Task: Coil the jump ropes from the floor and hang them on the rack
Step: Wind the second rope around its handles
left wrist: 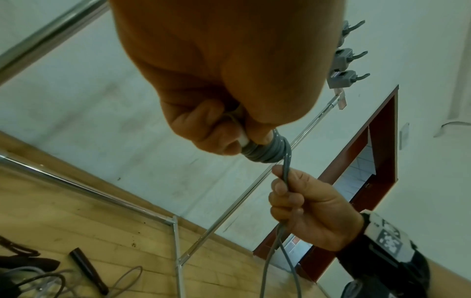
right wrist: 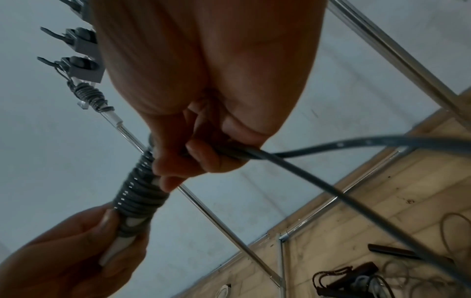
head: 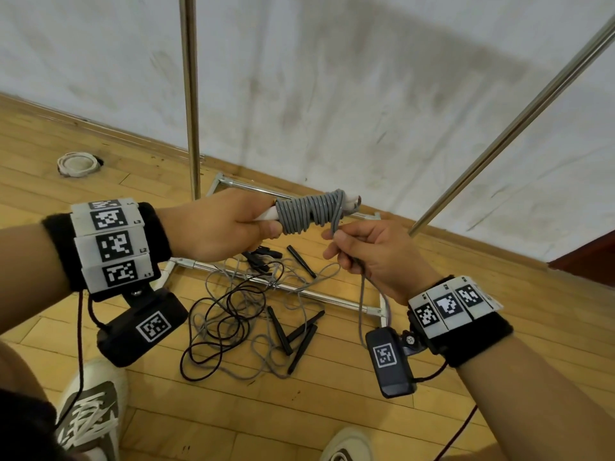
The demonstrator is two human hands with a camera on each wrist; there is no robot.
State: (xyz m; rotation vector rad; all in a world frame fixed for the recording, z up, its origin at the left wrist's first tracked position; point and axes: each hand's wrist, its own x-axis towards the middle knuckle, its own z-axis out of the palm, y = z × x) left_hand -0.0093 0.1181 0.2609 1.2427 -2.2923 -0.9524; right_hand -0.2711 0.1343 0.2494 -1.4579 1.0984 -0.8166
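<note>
My left hand (head: 229, 224) grips the white handles (head: 269, 213) of a grey jump rope, with the grey rope (head: 309, 211) coiled tightly round them. My right hand (head: 359, 251) pinches the loose doubled end of that rope (left wrist: 286, 177) just below the coil; the rest hangs down past my wrist. In the right wrist view the coil (right wrist: 139, 193) sits between both hands. A tangle of grey and black ropes (head: 239, 317) with black handles (head: 299, 341) lies on the wooden floor below. Grey hooks (left wrist: 342, 78) sit on the rack's rail, and one wound grey rope (right wrist: 90, 96) hangs there.
The rack's chrome upright (head: 190, 94) and slanted bar (head: 512, 128) stand in front of me, its base frame (head: 299, 291) on the floor under the ropes. A white round fitting (head: 78, 164) lies at the left. My shoes (head: 90, 414) are near the pile.
</note>
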